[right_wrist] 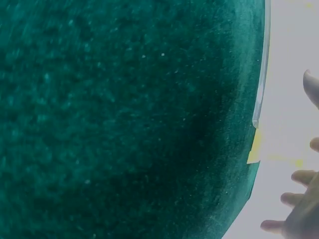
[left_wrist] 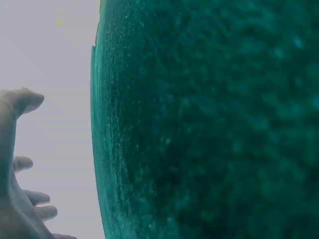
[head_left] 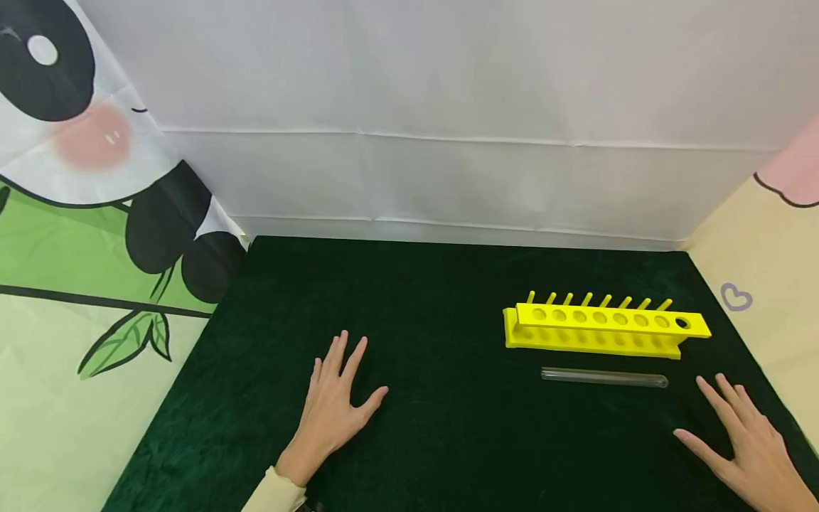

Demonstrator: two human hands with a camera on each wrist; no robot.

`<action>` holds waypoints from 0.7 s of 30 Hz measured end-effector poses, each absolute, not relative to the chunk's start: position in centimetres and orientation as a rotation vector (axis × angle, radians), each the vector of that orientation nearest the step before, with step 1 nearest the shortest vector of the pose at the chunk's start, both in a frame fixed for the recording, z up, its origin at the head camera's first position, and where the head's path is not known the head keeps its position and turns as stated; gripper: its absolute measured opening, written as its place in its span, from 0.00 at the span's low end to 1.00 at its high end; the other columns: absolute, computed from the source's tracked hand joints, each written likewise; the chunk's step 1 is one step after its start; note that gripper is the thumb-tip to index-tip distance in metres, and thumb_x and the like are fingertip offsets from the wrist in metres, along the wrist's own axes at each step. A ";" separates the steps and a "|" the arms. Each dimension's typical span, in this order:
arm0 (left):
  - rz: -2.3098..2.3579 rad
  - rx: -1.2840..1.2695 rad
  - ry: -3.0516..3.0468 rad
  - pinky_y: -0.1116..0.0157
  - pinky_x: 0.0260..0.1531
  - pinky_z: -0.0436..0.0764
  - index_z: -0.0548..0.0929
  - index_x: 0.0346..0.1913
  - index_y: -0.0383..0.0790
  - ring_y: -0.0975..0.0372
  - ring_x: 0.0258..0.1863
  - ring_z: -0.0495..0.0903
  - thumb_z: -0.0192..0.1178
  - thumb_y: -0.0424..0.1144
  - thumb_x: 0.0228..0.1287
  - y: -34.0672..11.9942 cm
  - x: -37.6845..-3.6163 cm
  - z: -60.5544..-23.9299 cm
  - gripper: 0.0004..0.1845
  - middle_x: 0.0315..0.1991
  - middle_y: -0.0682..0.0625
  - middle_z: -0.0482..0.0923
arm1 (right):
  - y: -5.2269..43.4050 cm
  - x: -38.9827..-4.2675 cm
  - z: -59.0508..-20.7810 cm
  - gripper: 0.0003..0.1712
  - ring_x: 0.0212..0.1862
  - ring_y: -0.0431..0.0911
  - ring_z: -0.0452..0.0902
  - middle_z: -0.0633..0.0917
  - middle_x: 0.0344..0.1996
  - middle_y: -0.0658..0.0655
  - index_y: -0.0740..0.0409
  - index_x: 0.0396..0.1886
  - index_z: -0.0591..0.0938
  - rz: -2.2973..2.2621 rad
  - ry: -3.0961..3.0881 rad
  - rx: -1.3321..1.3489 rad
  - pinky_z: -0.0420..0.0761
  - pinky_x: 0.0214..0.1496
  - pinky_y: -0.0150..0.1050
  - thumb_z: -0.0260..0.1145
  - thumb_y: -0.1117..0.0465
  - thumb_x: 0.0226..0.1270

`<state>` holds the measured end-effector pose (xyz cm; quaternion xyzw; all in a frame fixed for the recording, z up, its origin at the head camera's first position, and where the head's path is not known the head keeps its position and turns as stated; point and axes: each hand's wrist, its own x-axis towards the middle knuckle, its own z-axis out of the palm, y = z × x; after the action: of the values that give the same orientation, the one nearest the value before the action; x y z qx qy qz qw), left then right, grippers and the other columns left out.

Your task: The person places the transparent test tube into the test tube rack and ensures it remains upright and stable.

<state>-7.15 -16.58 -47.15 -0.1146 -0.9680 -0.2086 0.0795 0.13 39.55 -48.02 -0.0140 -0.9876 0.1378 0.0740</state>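
A yellow test-tube rack [head_left: 604,328] with a row of holes and pegs stands on the dark green cloth [head_left: 448,299] at the right. A clear glass test tube [head_left: 604,377] lies on its side just in front of the rack. My right hand [head_left: 745,441] rests flat on the cloth, fingers spread, a little right of and nearer than the tube. My left hand [head_left: 335,405] lies flat with straight fingers near the middle-left of the cloth, holding nothing. In the wrist views only green cloth [left_wrist: 209,119] and fingertips [right_wrist: 299,204] show.
A white backdrop [head_left: 435,114] rises behind the cloth. A panda-print sheet [head_left: 83,213] covers the left side, and a cream sheet with a heart [head_left: 736,296] lies at the right.
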 end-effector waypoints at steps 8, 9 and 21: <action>-0.868 -0.297 -2.834 0.37 0.58 0.62 0.55 0.72 0.61 0.47 0.69 0.55 0.61 0.60 0.58 -16.0 -7.3 -47.1 0.41 0.74 0.48 0.49 | 39.1 0.3 -47.5 0.59 0.69 0.71 0.38 0.48 0.71 0.73 0.56 0.75 0.50 0.425 -2.924 0.015 0.39 0.60 0.75 0.73 0.46 0.51; -0.903 -0.288 -2.818 0.38 0.56 0.65 0.56 0.72 0.62 0.48 0.68 0.56 0.62 0.59 0.58 -15.9 -7.3 -47.1 0.40 0.73 0.48 0.51 | 39.0 0.4 -47.5 0.58 0.69 0.71 0.38 0.48 0.70 0.73 0.56 0.75 0.50 0.434 -2.922 0.020 0.40 0.60 0.76 0.74 0.46 0.51; -1.255 -0.351 -2.722 0.44 0.58 0.68 0.61 0.68 0.62 0.57 0.66 0.61 0.61 0.56 0.60 -14.8 -8.3 -47.6 0.34 0.69 0.49 0.60 | 38.1 0.5 -46.4 0.49 0.61 0.75 0.49 0.58 0.65 0.75 0.64 0.69 0.61 0.541 -2.886 0.005 0.44 0.61 0.74 0.74 0.52 0.52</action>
<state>-8.27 -14.79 -47.58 -0.1159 -0.9003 -0.4150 0.0617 0.52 38.06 -46.43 0.0017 -0.9777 0.1834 0.1026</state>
